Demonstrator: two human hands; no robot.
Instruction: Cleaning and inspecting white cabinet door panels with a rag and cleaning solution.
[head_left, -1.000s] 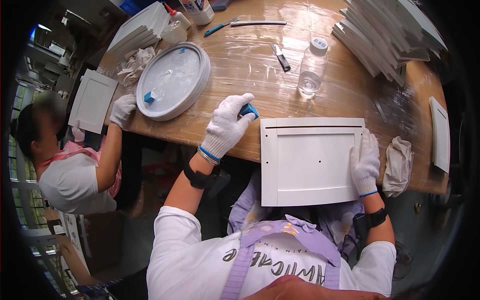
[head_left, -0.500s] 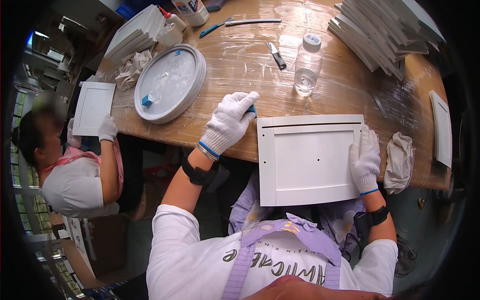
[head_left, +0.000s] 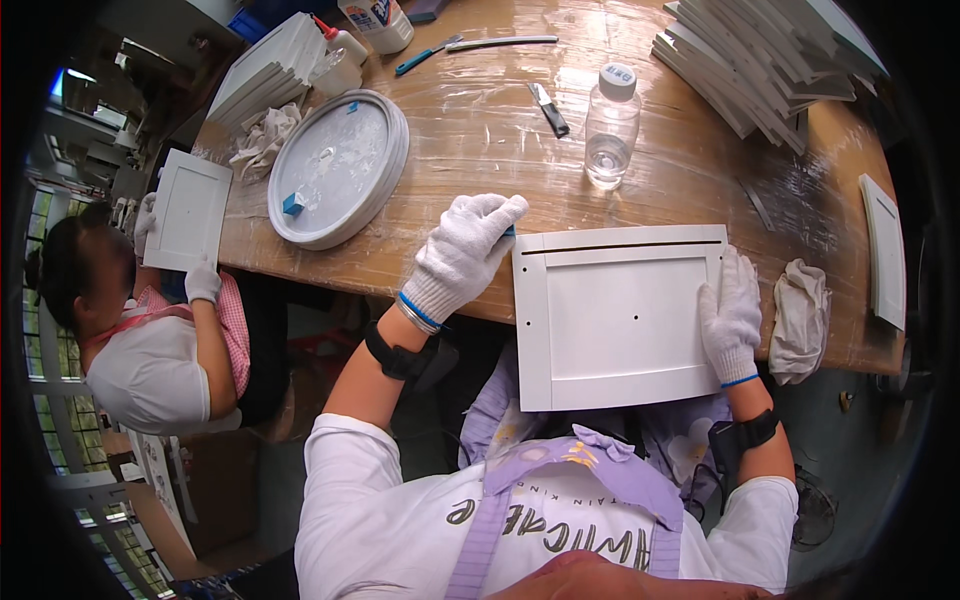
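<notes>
My left hand (head_left: 462, 250), in a white knit glove with a blue cuff, pinches a small blue block (head_left: 509, 232) at the upper left corner of a white framed panel (head_left: 625, 320). Most of that block is hidden behind the fingers. The panel lies over the table's near edge, with a long dark slot near its far side and several small holes. At its right edge my gloved right hand (head_left: 731, 318) grips it, thumb on the face and fingers along the side. A crumpled cloth (head_left: 800, 322) lies just right of that hand.
Left on the plastic-covered table (head_left: 470, 130) sits a round white lid (head_left: 335, 170) with another blue block (head_left: 292, 204). A clear bottle (head_left: 610, 130), a utility knife (head_left: 549, 110) and stacked white panels (head_left: 760, 60) stand farther off. A co-worker (head_left: 165, 350) at left holds another panel (head_left: 187, 212).
My left hand has shifted slightly right and nearer, staying at the panel's left corner. The co-worker's panel has tilted a little. My right hand stays on the panel.
</notes>
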